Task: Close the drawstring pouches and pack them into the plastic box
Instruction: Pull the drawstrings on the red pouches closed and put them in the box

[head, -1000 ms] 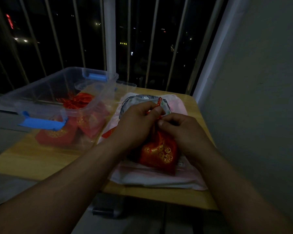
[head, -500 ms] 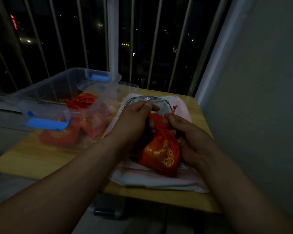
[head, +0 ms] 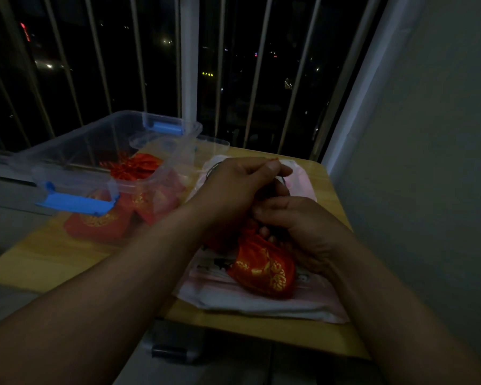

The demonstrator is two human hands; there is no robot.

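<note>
- We have the red brocade pouch (head: pixel 264 269) lying on a folded cloth (head: pixel 261 308) to the right of the plastic box (head: pixel 75 154), not yet packed. The right hand (head: pixel 308 234) is curled round its gathered neck. The left hand (head: pixel 242 187), just beyond it, pinches the tip of the red drawstring (head: pixel 274 160) between thumb and forefinger.
- The pinch takes only the very end of the cord, so a hard pull could let it slip free and leave the mouth half open.
- If the right hand clamps the neck too tightly, we judge that the fabric may bunch unevenly and the cord may jam instead of sliding.
- The light is dim and the hands hide the mouth, so we cannot tell how far it is drawn. We risk packing a loose pouch.
- The cloth lies close to the worktop (head: pixel 53 262) edge nearer us than the box, and a tug toward us could drag cloth and pouch over it.
- Another red pouch (head: pixel 135 168) sits inside the box, and the left forearm passes close to the box's right wall. A wide swing on the way over could knock the box.
</note>
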